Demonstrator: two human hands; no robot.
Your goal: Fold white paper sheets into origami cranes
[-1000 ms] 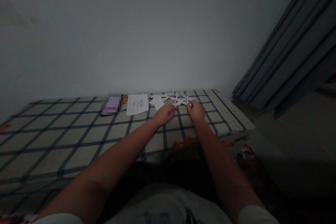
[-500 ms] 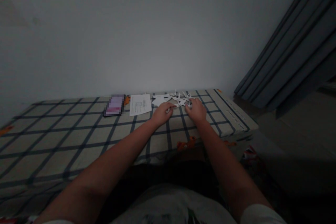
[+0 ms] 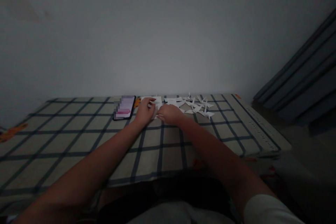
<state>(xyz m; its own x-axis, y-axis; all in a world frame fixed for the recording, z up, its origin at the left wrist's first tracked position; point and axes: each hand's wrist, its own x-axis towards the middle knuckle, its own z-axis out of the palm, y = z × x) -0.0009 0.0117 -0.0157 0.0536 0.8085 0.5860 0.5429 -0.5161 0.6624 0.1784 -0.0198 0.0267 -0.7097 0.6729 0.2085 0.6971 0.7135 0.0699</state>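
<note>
A printed sheet of paper [image 3: 159, 100] lies near the wall, mostly covered by both hands. My left hand [image 3: 145, 111] rests over its left part, with the fingers loosely curved and apart from the thumb. At the lower right of this sheet, my right hand [image 3: 170, 113] has its fingers closed on the paper near its edge; the exact grip is small and dim. Several folded white paper cranes [image 3: 194, 106] stand to the right of my right hand. Loose white paper [image 3: 173, 101] lies between the cranes and the printed sheet, partly hidden behind my right hand.
A phone with a lit screen [image 3: 124, 107] lies left of my left hand. Checked cloth [image 3: 105, 140] covers the table, which meets a plain wall [image 3: 168, 42] at the back. A grey curtain [image 3: 304, 73] hangs at the right.
Both hands have moved left, from the folded cranes to the printed sheet. The cranes are now uncovered, and the view has shifted a little.
</note>
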